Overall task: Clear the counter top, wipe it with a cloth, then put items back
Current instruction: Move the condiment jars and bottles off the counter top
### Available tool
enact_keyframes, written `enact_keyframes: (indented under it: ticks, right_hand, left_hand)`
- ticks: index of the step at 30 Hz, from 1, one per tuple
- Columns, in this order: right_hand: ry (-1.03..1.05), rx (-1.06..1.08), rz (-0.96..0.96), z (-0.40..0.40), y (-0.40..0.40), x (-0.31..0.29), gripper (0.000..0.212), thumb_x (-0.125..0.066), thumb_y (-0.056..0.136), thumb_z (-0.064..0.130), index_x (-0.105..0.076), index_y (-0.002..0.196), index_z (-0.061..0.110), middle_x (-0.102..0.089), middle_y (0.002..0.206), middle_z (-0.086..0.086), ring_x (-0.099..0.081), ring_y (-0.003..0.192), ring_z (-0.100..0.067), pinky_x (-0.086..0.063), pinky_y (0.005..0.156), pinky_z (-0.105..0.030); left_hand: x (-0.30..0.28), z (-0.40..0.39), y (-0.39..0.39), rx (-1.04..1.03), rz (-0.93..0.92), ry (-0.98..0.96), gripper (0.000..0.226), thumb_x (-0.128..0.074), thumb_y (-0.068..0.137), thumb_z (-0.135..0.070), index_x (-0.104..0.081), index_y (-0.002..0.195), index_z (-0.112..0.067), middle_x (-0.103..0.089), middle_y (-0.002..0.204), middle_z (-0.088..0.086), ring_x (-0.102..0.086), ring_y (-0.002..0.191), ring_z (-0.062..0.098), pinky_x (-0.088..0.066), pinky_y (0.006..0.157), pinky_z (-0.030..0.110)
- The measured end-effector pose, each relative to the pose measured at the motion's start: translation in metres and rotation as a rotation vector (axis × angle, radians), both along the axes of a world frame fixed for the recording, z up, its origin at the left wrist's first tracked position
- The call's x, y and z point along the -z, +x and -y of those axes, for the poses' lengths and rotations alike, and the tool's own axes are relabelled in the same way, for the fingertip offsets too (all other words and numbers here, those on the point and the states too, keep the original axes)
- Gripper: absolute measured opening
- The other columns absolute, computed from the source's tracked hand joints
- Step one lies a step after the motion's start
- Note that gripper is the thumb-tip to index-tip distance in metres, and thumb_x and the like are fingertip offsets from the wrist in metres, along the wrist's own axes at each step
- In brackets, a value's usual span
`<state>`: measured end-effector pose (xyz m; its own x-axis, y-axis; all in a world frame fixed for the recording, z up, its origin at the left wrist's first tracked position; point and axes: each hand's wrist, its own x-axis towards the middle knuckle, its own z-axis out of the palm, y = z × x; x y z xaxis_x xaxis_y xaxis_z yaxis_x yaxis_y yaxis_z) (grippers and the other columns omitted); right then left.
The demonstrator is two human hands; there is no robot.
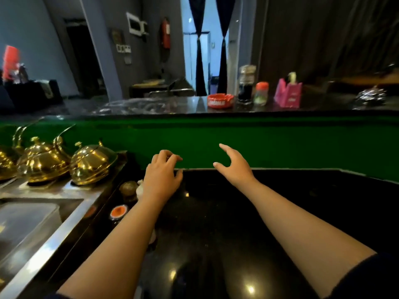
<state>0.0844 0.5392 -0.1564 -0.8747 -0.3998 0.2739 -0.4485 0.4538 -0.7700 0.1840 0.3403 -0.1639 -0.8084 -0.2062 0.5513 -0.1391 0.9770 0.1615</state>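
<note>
A shiny black counter top (269, 212) spreads out in front of me below a green wall. Over its far left part my left hand (162, 175) hovers with the fingers curled and apart, holding nothing. To its right my right hand (234, 166) is raised, fingers spread, also empty. On the higher bar ledge (194, 105) behind the wall stand a red ashtray (220, 100), a dark glass jar (246, 85), a small red-lidded jar (261, 93) and a pink holder (289, 93) with a soap pump. No cloth is in view.
Left of the counter lie a steel sink (28, 221) and several golden domed teapots (92, 162). Small bottles, one with an orange cap (118, 212), stand at the counter's left edge beside my left forearm. A silver dish (371, 97) sits far right on the ledge.
</note>
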Motion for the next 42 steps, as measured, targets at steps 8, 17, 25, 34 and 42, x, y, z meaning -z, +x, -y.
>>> enact_keyframes:
  ticks: [8, 17, 25, 34, 42]
  right_hand:
    - [0.021, 0.155, -0.238, -0.055, -0.091, -0.093, 0.064, -0.065, 0.088, 0.034, -0.038, 0.146, 0.025, -0.038, 0.146, -0.003, -0.034, 0.137, -0.021, -0.034, 0.111, -0.038]
    - [0.046, 0.297, -0.292, -0.055, -0.228, -0.137, 0.082, -0.073, 0.080, 0.039, -0.029, 0.148, 0.021, -0.034, 0.144, -0.010, -0.035, 0.133, -0.029, -0.036, 0.107, -0.038]
    - [0.016, 0.252, -0.194, -0.047, -0.291, -0.124, 0.081, -0.073, 0.082, 0.030, -0.025, 0.148, 0.032, -0.033, 0.140, -0.010, -0.041, 0.128, -0.030, -0.040, 0.100, -0.036]
    - [-0.061, 0.166, -0.148, -0.055, -0.305, -0.110, 0.064, -0.061, 0.087, 0.010, -0.034, 0.138, 0.038, -0.051, 0.123, -0.011, -0.057, 0.103, -0.028, -0.052, 0.086, -0.041]
    - [-0.164, 0.142, -0.166, -0.056, -0.265, -0.118, 0.058, -0.064, 0.086, 0.008, -0.042, 0.132, 0.036, -0.055, 0.122, -0.005, -0.054, 0.097, -0.018, -0.040, 0.066, -0.020]
  left_hand:
    - [-0.087, -0.044, -0.122, 0.115, -0.096, 0.052, 0.046, -0.062, 0.085, -0.042, -0.052, 0.126, -0.026, -0.046, 0.125, 0.001, -0.049, 0.114, 0.025, -0.046, 0.089, 0.041]
    - [-0.126, -0.065, -0.261, 0.064, -0.077, 0.273, 0.064, -0.064, 0.080, -0.051, -0.041, 0.135, -0.028, -0.039, 0.135, 0.005, -0.045, 0.122, 0.030, -0.043, 0.099, 0.047]
    - [-0.157, -0.095, -0.356, 0.216, -0.065, 0.352, 0.091, -0.071, 0.078, -0.042, -0.017, 0.149, -0.023, -0.049, 0.140, 0.007, -0.052, 0.123, 0.026, -0.047, 0.097, 0.047]
    - [-0.160, -0.113, -0.388, 0.279, -0.155, 0.561, 0.082, -0.073, 0.081, -0.022, -0.020, 0.144, -0.023, -0.063, 0.122, 0.008, -0.064, 0.101, 0.021, -0.045, 0.078, 0.025]
    - [-0.167, -0.104, -0.316, 0.335, -0.278, 0.616, 0.067, -0.080, 0.073, -0.025, -0.038, 0.125, -0.029, -0.062, 0.093, -0.012, -0.061, 0.081, 0.005, -0.043, 0.067, 0.013]
